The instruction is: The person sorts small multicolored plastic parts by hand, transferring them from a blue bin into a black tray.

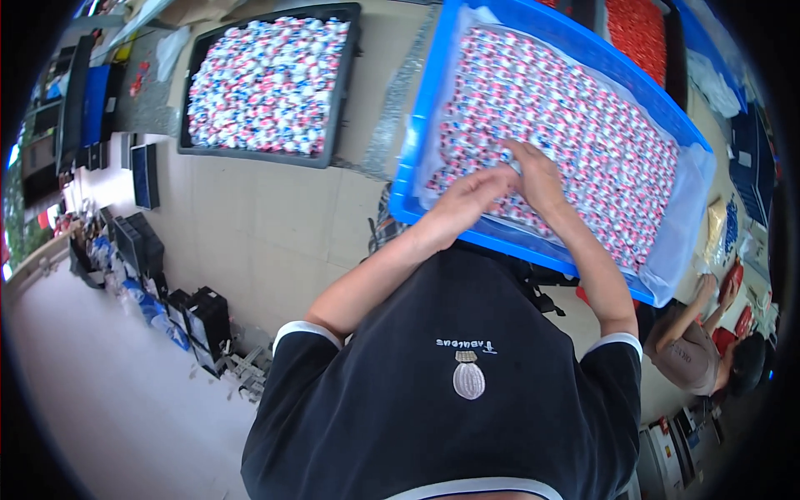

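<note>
Both my hands meet over the near left part of a large blue crate. Inside it, small white, pink and blue pieces lie in close rows on a whitish sheet. My right hand is closed, its fingers pinched around a small white and blue piece just above the rows. Against it, my left hand has its fingers drawn together, their tips meeting the right hand's fingers. Whatever lies between the left fingertips is too small and hidden to make out.
A black tray heaped with similar loose pieces stands at the far left on a beige surface. Red pieces fill another container beyond the crate. At right, another person handles red things. Black boxes stand at left.
</note>
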